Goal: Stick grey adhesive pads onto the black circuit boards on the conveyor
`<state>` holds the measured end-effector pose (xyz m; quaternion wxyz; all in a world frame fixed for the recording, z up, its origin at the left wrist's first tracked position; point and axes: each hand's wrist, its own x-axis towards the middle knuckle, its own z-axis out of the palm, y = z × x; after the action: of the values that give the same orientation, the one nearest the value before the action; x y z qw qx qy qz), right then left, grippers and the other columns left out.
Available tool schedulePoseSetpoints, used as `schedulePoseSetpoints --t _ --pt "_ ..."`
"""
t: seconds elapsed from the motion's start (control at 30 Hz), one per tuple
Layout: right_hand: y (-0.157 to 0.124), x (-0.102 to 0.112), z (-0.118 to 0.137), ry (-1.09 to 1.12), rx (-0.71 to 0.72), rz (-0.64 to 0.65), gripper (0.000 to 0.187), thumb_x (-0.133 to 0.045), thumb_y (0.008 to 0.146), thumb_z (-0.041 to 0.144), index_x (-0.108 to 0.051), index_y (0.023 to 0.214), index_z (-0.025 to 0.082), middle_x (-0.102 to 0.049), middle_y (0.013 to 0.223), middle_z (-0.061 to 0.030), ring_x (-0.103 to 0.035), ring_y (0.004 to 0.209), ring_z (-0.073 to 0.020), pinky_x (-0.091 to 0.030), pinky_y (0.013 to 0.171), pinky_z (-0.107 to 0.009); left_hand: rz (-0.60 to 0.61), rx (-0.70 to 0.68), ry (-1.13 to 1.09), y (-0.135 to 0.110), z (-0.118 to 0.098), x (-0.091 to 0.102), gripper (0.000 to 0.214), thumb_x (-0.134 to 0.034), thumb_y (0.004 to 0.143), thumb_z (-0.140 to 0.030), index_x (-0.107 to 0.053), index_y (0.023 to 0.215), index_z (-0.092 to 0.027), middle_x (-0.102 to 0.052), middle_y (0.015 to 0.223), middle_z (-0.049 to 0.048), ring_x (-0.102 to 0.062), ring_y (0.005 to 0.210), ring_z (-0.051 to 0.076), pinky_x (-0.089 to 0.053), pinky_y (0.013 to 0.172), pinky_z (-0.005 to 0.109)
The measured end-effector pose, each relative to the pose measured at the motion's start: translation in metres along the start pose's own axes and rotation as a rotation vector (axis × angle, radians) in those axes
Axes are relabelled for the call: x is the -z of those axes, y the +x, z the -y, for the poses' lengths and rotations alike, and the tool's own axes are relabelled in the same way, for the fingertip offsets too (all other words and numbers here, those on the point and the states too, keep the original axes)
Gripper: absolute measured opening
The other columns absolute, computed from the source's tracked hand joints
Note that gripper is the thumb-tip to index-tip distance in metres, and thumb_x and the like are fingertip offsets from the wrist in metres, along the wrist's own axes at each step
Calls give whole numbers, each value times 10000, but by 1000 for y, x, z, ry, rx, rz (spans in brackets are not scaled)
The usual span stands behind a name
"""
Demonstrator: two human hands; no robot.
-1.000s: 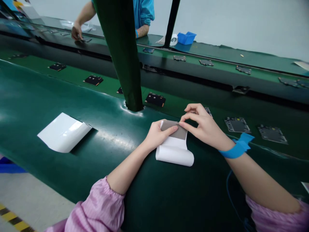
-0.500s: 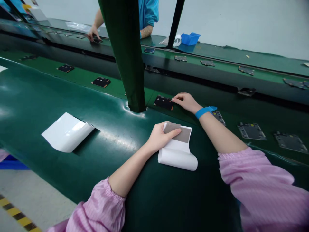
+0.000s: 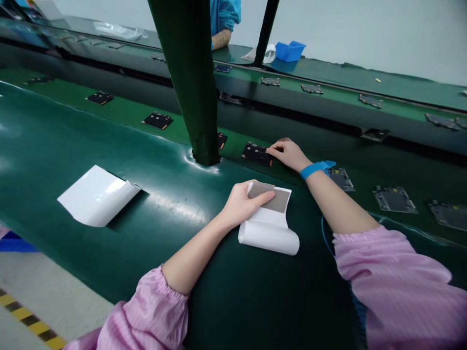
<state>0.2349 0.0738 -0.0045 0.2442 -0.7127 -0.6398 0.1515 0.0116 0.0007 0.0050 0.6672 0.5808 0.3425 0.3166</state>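
My left hand (image 3: 248,201) grips a white backing sheet (image 3: 272,218) with grey stickers (image 3: 279,199) on it, thumb on top. The sheet's near end curls into a roll just above the green table (image 3: 160,262). My right hand (image 3: 288,153), a blue wrist strap (image 3: 317,169) at its wrist, is closed in a pinch at the right end of a dark circuit board (image 3: 255,152) lying on the green belt (image 3: 233,141). Whatever sits between those fingertips is too small to make out.
Another white curled sheet (image 3: 98,197) lies on the table at left. A green post (image 3: 189,82) stands before the belt. More boards (image 3: 394,199) lie along it. Across, boards line a second belt, with a blue bin (image 3: 290,50) and a co-worker's sleeve (image 3: 226,15) behind.
The boards on the near belt have shifted right, and my right hand has moved along with its board. My left hand is nearly unmoved. The co-worker's reaching hand is no longer visible.
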Motion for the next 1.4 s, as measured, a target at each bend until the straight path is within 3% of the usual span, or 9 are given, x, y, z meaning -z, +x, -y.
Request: schedulePoseSetpoints --t 0.1,0.23,0.4,0.57,0.7,0.83,1.1,1.23,1.4 --pt "-4 2 -6 -61 -5 -58 200 -617 776 368 -671 790 176 -659 916 -100 -587 915 -238 -466 848 -381 -2 -13 13 0 2 0 226 -718 733 -337 -671 806 -129 -673 766 37 -608 704 145 -441 608 233" --pt "-8 8 -5 -64 -143 -137 510 -685 718 452 -567 1102 138 -623 1018 -130 -599 798 -228 -497 762 -397 -1 -17 15 0 3 1 230 -716 736 -345 -671 805 -130 -675 763 38 -609 701 146 -439 607 235" --pt "-18 1 30 -211 -200 -219 435 -475 854 565 -600 1007 177 -632 1029 -160 -612 908 -302 -476 800 -455 13 -33 10 1 4 1 212 -710 744 -334 -668 805 -135 -682 778 42 -618 714 152 -441 612 239" --pt "-19 -14 50 -368 -242 -164 713 -630 675 705 -572 1112 145 -641 1011 -219 -607 960 -382 -482 754 -471 -11 -24 33 1 5 1 195 -707 746 -317 -641 755 -134 -668 740 36 -611 697 150 -436 609 240" --pt "-14 -4 50 -379 -331 -84 711 -702 691 563 -532 1202 99 -637 1040 -254 -613 977 -413 -478 767 -483 8 -37 34 1 4 1 206 -707 749 -332 -664 795 -136 -681 771 38 -615 707 149 -444 615 238" --pt "-17 12 53 -321 -373 -26 780 -612 719 663 -512 1244 95 -621 1108 -274 -607 1013 -433 -483 768 -504 5 -45 60 0 3 2 226 -708 750 -355 -682 816 -140 -692 791 40 -623 717 154 -450 613 238" --pt "-49 47 -17 -324 -141 172 886 -725 502 713 -593 1200 183 -567 1267 -206 -536 1145 -429 -497 846 -533 7 -28 47 0 4 1 237 -714 744 -369 -695 831 -148 -703 809 41 -631 721 157 -462 619 241" --pt "-67 52 -44 -217 -47 101 748 -644 567 751 -633 1056 185 -577 1210 -184 -559 1099 -394 -482 880 -561 0 -24 41 -1 2 1 234 -720 739 -355 -688 825 -140 -696 793 46 -627 715 157 -462 622 245" --pt "-91 74 -43 -60 -28 -74 643 -700 560 669 -594 1006 219 -566 1194 -169 -578 1056 -381 -502 846 -551 2 6 20 -2 1 1 233 -720 739 -349 -678 815 -134 -689 787 45 -625 704 150 -455 603 236"
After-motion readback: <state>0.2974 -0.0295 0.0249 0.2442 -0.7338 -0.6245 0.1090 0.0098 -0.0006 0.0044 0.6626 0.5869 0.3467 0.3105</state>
